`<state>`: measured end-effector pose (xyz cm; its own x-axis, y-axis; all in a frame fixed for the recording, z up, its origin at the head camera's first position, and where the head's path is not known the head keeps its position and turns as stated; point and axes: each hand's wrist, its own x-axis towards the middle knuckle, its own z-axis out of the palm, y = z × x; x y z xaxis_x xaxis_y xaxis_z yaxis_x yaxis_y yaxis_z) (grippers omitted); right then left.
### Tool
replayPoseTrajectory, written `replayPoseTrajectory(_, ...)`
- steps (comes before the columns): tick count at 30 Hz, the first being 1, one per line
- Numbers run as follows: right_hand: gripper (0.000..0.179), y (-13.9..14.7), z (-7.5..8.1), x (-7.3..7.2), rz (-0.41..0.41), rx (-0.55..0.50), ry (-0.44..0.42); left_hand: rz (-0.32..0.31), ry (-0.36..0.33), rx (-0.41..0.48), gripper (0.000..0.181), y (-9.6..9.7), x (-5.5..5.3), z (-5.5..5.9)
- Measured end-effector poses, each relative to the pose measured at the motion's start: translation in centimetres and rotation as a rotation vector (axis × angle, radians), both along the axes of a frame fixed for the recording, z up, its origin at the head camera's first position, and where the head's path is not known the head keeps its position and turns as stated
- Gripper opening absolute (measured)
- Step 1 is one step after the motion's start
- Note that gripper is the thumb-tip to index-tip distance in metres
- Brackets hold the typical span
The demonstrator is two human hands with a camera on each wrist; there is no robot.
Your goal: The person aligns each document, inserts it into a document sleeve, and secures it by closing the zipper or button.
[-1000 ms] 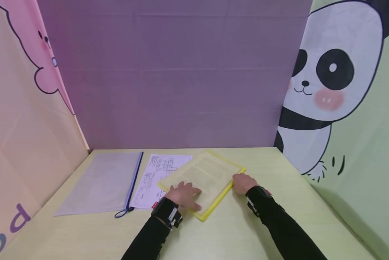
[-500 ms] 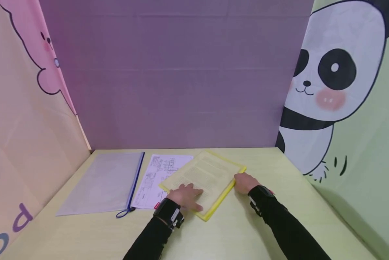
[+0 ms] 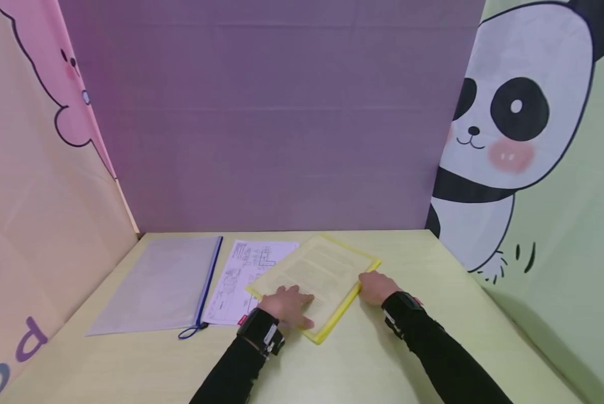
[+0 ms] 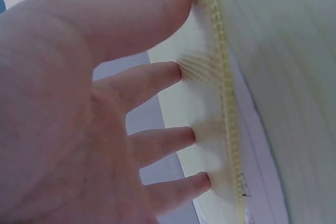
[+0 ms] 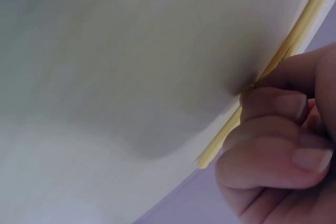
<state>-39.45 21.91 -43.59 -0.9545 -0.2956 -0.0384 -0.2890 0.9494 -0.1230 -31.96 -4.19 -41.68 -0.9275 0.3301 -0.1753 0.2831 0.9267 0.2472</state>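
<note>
A translucent yellow zip document bag (image 3: 327,264) with a printed page inside lies slantwise on the table. My left hand (image 3: 287,307) is spread over its near left part. In the left wrist view, the fingertips (image 4: 186,135) press on the ribbed sheet beside its yellow edge. At the bag's right side, my right hand (image 3: 378,287) pinches the yellow zip edge (image 5: 220,140) a little below the far right corner. Its fingers are curled in the right wrist view, and they hide whatever is between thumb and forefinger.
A white sheet with printed drawings (image 3: 236,280) lies partly under the yellow bag. Left of it is a clear document bag (image 3: 155,286) with a blue zip edge and a blue cord loop (image 3: 188,332). A purple backdrop (image 3: 282,123) rises behind the table (image 3: 362,370).
My right hand has shifted very slightly toward me along the yellow zip edge. The left hand and the bag look almost unmoved; the head view has swayed a little.
</note>
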Motion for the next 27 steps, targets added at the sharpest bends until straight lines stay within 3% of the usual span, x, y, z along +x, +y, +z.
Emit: replayPoseTrajectory(27, 0.006, -0.87, 0.17, 0.93, 0.018, 0.047, -0.004, 0.002, -0.005, 0.004, 0.067, -0.03, -0.19, -0.06)
